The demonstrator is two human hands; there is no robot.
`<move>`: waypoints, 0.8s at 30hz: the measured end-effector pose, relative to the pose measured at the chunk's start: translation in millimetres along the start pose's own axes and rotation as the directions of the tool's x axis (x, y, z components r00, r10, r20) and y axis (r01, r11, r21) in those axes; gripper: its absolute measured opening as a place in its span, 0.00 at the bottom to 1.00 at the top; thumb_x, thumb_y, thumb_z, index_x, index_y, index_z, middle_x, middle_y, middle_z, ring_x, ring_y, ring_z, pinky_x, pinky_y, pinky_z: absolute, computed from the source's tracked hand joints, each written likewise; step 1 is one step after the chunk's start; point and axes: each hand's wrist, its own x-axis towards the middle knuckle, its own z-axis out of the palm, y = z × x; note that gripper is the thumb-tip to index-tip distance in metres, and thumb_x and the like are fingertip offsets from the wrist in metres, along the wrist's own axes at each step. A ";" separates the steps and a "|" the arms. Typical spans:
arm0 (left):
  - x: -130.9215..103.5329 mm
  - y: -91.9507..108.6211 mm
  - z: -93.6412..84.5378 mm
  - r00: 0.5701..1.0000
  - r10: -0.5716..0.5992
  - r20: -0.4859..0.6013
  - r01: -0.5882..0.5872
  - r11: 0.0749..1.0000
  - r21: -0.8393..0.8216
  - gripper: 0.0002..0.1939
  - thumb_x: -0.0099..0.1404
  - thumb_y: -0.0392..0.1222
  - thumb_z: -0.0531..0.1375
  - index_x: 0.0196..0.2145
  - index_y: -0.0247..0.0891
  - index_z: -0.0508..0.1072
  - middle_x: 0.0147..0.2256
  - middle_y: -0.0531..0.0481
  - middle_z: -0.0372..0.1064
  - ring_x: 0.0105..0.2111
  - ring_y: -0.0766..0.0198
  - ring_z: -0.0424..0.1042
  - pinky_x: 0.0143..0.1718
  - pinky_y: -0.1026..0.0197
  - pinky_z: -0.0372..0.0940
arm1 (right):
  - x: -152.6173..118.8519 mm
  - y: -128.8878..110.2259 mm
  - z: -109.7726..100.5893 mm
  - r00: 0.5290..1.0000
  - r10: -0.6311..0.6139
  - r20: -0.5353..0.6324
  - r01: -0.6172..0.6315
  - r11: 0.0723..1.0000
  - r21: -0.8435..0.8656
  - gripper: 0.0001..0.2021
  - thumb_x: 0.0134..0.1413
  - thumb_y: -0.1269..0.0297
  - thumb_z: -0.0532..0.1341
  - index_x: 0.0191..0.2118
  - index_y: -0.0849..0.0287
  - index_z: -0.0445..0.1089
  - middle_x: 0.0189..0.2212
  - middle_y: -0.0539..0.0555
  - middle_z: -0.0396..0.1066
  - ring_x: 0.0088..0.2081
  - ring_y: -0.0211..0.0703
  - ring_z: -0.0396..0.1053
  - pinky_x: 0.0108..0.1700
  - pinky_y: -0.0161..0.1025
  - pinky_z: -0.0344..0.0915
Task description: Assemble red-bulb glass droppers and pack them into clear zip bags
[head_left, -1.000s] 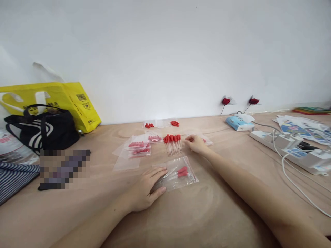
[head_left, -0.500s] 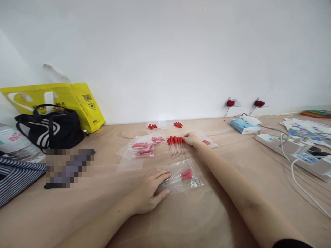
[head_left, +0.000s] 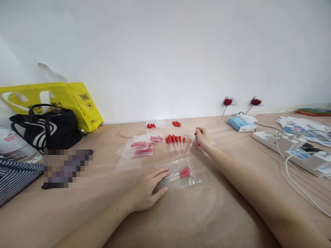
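My right hand (head_left: 203, 138) pinches a dropper (head_left: 191, 144) by its red bulb, raised to the right of the row of droppers. That row of several red-bulbed droppers (head_left: 176, 139) lies on the table, thin tips toward me. My left hand (head_left: 150, 187) lies with fingers spread, its fingertips on one end of a clear zip bag (head_left: 176, 186). Inside this bag are droppers with red bulbs (head_left: 184, 172). A stack of filled zip bags (head_left: 141, 148) rests beyond my left hand. Another bag (head_left: 212, 142) is partly hidden behind my right hand.
More red bulbs in bags (head_left: 176, 123) lie near the wall. On the left stand a yellow bag (head_left: 90, 103) and a black bag (head_left: 64, 129). A tissue pack (head_left: 241, 123), a power strip (head_left: 287, 151) with white cables and papers (head_left: 305, 127) occupy the right side.
My right hand has lifted one dropper off the right end of the row and moved right with it. My left hand has stayed on the bag.
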 end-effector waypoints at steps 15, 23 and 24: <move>0.6 -4.3 3.4 1.000 0.007 -0.013 -0.007 1.000 -0.002 0.22 0.63 0.49 0.48 0.54 0.44 0.56 0.56 0.49 0.52 0.56 0.58 0.52 0.55 0.51 0.51 | -75.7 8.5 -29.3 0.999 0.039 0.015 -0.042 0.949 0.314 0.13 0.45 0.54 0.56 0.34 0.56 0.58 0.18 0.43 0.58 0.18 0.32 0.59 0.16 0.30 0.58; 1.7 -2.6 1.8 1.000 -0.012 -0.014 0.012 1.000 -0.007 0.22 0.63 0.49 0.48 0.54 0.44 0.56 0.57 0.50 0.52 0.56 0.59 0.52 0.55 0.52 0.51 | -85.0 1.3 -26.9 0.972 0.194 0.133 -0.234 0.854 0.464 0.09 0.44 0.61 0.58 0.32 0.55 0.58 0.21 0.44 0.62 0.21 0.33 0.65 0.23 0.33 0.65; 1.9 -2.0 1.1 1.000 -0.014 -0.009 0.014 1.000 -0.006 0.22 0.63 0.49 0.48 0.54 0.44 0.56 0.57 0.50 0.52 0.56 0.59 0.52 0.55 0.52 0.51 | -86.9 -0.2 -26.6 0.968 0.203 0.145 -0.248 0.849 0.467 0.09 0.44 0.61 0.58 0.32 0.55 0.57 0.21 0.45 0.62 0.21 0.33 0.66 0.24 0.33 0.65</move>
